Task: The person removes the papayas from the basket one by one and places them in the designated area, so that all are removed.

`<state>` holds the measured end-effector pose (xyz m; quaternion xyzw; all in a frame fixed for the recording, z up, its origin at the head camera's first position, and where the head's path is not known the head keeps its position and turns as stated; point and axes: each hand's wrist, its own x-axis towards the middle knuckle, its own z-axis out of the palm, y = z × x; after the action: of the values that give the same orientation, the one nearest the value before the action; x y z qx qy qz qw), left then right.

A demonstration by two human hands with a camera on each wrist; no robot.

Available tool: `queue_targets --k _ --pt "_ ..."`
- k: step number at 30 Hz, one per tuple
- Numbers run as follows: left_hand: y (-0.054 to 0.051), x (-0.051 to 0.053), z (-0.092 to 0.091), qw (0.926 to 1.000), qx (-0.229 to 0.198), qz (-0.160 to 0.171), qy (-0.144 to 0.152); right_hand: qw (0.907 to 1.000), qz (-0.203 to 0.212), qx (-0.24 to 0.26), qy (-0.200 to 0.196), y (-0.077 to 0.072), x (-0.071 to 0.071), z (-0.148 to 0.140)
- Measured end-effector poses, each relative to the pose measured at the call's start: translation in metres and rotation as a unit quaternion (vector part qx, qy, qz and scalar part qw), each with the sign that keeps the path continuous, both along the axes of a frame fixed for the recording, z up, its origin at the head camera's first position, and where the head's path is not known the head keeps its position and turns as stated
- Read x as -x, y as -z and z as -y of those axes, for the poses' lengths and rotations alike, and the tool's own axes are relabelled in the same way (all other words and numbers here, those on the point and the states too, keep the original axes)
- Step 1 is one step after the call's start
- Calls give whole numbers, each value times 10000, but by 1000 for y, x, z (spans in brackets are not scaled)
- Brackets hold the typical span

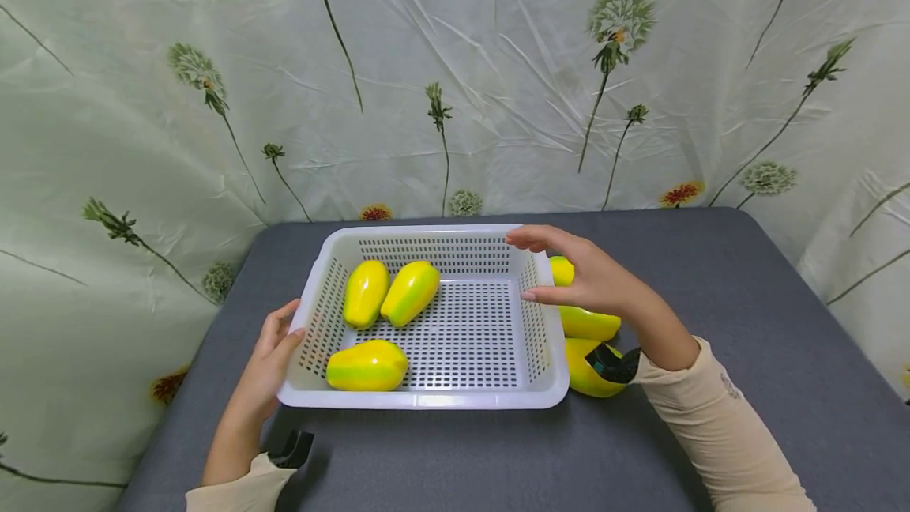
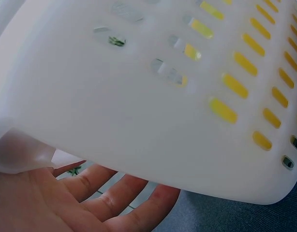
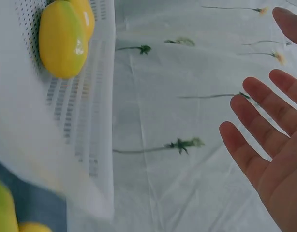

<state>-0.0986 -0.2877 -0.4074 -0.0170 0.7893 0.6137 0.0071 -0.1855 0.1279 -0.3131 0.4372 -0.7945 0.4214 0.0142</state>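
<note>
A white plastic basket [image 1: 419, 400] with slotted walls holds three yellow-green papayas. Two of them, one papaya [image 1: 366, 294] and another papaya [image 1: 411, 293], lie side by side towards the back left. The third papaya [image 1: 367, 365] rests near the front wall. My left hand [image 1: 265, 366] grips the basket's left rim, its thumb on top; in the left wrist view its fingers [image 2: 131, 193] reach behind the rim. Above the basket's right rim, my right hand [image 1: 586, 275] hovers with fingers and thumb spread, holding nothing.
Outside the basket's right wall, several more papayas [image 1: 588, 324] lie on the dark grey table [image 1: 739, 299], partly hidden by the right hand and wrist. A pale curtain [image 1: 498, 85] with printed flowers hangs behind the table. Black bands [image 1: 613, 363] sit on both wrists.
</note>
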Motion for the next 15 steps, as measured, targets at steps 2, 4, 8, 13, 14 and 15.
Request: queue_targets --k 2,4,8,13,14,15 --pt "0 0 0 10000 -24 32 8 9999 52 -50 -150 -1 8 12" --pt "1 0 0 10000 -45 40 29 9995 141 -136 -246 -2 15 24" --pt "1 0 1 10000 -55 -59 58 9983 361 -322 -336 2 29 47" --pt "2 0 1 9999 -35 -135 62 9958 596 -477 -513 12 47 74" --pt "2 0 1 9999 -47 -141 73 9952 616 -515 -557 15 50 78" --pt "2 0 1 9999 -63 -136 79 9945 673 -547 -594 17 53 83"
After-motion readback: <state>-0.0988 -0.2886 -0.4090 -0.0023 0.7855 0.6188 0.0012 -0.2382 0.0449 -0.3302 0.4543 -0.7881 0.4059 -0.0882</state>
